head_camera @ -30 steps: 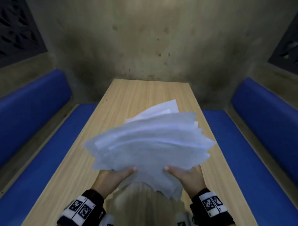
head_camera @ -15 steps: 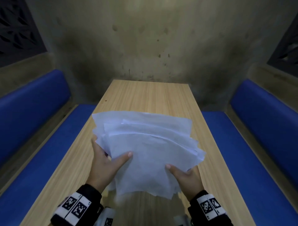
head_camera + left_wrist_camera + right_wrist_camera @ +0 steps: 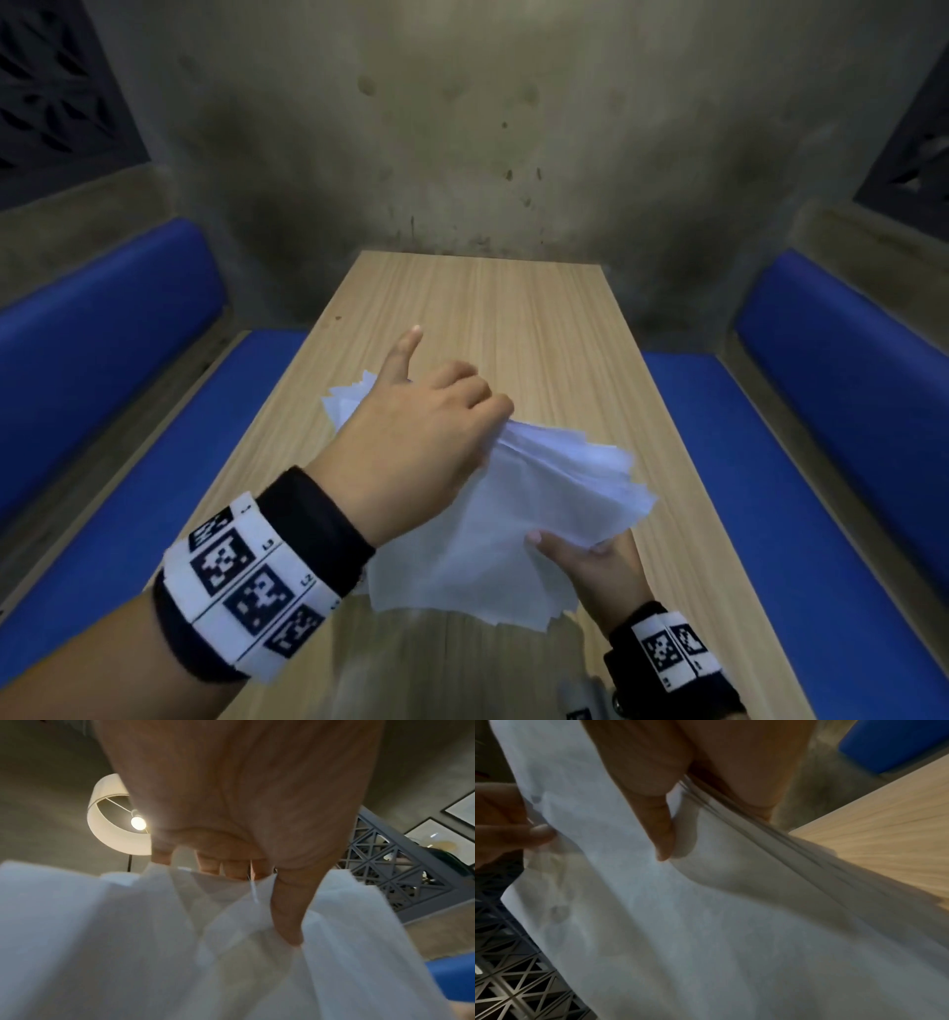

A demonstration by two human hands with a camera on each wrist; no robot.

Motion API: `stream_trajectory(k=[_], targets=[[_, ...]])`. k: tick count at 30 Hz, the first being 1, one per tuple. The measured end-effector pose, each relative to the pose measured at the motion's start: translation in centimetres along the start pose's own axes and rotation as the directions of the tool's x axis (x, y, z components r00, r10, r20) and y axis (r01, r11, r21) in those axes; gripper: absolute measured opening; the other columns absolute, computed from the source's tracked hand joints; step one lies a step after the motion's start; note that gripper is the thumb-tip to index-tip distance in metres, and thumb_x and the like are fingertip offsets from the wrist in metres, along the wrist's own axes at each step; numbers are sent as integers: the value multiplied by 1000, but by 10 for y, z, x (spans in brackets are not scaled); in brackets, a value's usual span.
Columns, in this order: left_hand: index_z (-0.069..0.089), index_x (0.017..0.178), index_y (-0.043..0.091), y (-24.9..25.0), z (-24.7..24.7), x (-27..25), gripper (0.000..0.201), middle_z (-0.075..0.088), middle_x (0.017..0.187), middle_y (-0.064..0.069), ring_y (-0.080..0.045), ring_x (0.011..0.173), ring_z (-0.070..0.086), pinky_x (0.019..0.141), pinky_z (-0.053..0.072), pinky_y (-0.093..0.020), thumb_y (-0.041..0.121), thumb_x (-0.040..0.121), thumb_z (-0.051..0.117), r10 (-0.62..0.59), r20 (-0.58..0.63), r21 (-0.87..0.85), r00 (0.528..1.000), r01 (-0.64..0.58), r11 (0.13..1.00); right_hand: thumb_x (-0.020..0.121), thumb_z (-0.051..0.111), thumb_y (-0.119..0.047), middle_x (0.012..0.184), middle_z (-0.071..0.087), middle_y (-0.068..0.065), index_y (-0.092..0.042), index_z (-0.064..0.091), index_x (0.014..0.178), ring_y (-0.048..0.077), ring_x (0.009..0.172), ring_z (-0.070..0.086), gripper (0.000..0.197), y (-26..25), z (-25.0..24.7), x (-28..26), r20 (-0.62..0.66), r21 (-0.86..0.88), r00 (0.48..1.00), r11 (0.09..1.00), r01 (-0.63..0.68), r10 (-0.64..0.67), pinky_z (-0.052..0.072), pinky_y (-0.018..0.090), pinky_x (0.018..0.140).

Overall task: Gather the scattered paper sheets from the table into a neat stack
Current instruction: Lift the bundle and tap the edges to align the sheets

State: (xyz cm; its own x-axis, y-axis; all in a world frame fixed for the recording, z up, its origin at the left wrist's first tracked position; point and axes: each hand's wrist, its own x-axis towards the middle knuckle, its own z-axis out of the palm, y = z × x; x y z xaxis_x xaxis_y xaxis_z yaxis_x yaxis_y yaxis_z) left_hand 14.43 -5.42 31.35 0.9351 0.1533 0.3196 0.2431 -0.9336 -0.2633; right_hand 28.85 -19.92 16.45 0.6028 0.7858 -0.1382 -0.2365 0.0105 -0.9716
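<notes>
A loose bundle of white paper sheets [image 3: 539,514] hangs just above the wooden table [image 3: 488,308], its edges fanned and uneven. My left hand [image 3: 436,426] reaches over the bundle's far left part and pinches the sheets, with one finger sticking out forward. In the left wrist view the thumb [image 3: 287,923] presses the sheets [image 3: 128,943] against the curled fingers behind them. My right hand [image 3: 590,560] grips the near right edge, thumb on top. The right wrist view shows that thumb [image 3: 664,841] on the sheets [image 3: 706,943] and the fingers underneath.
Blue padded benches run along the left [image 3: 102,334] and right [image 3: 847,385] of the table. A stained concrete wall [image 3: 462,154] closes the far end. The left wrist view shows a lit drum lamp [image 3: 115,821] and a dark lattice screen [image 3: 398,872].
My left hand has left the bundle's left edge and come over its far top part. The bundle has shifted right and lower. My right hand keeps its grip on the near right edge.
</notes>
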Motion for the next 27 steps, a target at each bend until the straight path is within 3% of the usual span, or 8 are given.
stream_trajectory(k=[3,8,11,14,18,22,24,27], targets=[[30,143,33,-1,-12,11,66,72,97,6,-21,101,65,98,41,-38,34,84,60,-87,193,-97,977,107,990,71,76,-5,81,77,-12,-18,62,104,4,77,72,38,1,2,0,-2,-31,999,998,48,-48,53,13,57],[61,85,27,-13,-11,13,10,62,74,7,-19,78,63,64,48,-34,21,84,52,-34,212,-136,977,64,989,72,73,3,82,73,15,-6,68,86,18,75,70,17,1,3,1,-95,-207,979,965,160,-182,58,40,68],[65,87,29,-42,-10,-8,17,71,77,8,-14,76,65,63,50,-38,30,81,50,-124,68,-337,990,140,931,64,83,0,109,61,13,-6,52,120,6,86,63,64,13,-25,10,-317,-260,922,956,139,-220,54,21,74],[75,83,29,-66,-7,-36,10,75,71,8,-11,70,70,64,53,-34,34,81,66,-342,19,-698,940,257,668,46,91,-23,134,44,-4,-24,31,138,13,118,49,110,23,-52,11,-450,-98,893,995,-23,-24,45,37,97],[75,68,38,-66,24,-66,30,70,59,19,6,52,62,52,45,-11,11,80,71,-490,114,-896,864,303,325,63,77,-4,105,74,4,-6,56,120,21,95,71,60,19,-51,11,-169,228,979,971,-76,116,57,33,70],[74,84,14,-48,69,-91,10,76,77,21,2,76,71,64,50,-12,7,84,67,-651,171,-934,740,333,133,75,73,-3,91,78,1,-10,63,105,21,95,71,32,8,-39,17,-265,146,963,985,94,-52,58,23,64],[62,86,-3,-37,89,-104,28,68,60,14,-1,63,66,60,47,-16,23,84,71,-745,172,-937,645,341,78,86,59,3,86,77,-4,-17,62,102,17,93,71,26,-5,-33,16,-305,-9,937,984,176,-171,57,20,63],[68,78,16,-17,118,-124,32,73,74,2,-14,74,65,67,48,-25,48,78,70,-810,206,-923,549,383,24,90,56,-2,91,75,-7,-17,60,107,10,89,71,23,-19,-17,7,-287,-119,905,949,293,-315,58,24,76]])
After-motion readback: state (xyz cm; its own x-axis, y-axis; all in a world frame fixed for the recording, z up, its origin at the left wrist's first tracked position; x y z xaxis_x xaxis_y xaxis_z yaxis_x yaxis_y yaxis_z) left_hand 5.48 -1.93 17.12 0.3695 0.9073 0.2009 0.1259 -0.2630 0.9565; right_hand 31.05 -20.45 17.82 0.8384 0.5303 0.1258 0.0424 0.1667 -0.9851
